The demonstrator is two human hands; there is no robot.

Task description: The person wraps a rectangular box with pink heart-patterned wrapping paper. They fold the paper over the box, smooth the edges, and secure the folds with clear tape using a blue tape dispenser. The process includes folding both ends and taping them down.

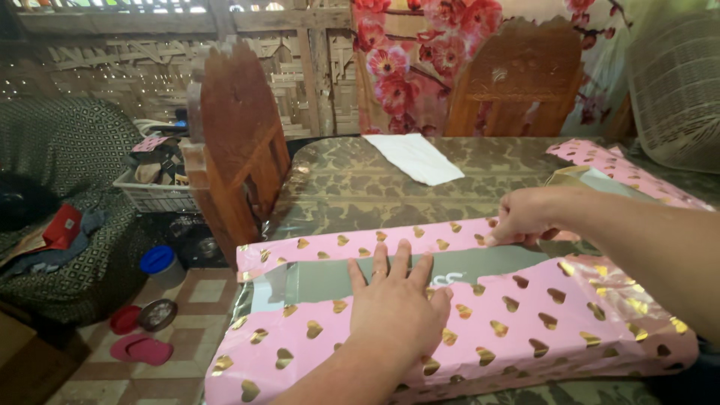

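Observation:
A large flat box (330,278) lies on the table, partly covered in pink wrapping paper with gold hearts (525,322). My left hand (396,300) rests flat, fingers spread, on the near flap of paper and the grey box top. My right hand (525,215) pinches the edge of the far paper flap (360,244) and holds it over the box. A grey strip of the box shows between the two flaps.
The table (352,180) has a patterned olive cover, with a white sheet of paper (416,157) at its far side. Two wooden chairs (236,142) stand at the left and far edges. A basket (154,191), a blue tub (159,261) and pink sandals (141,349) lie on the floor at the left.

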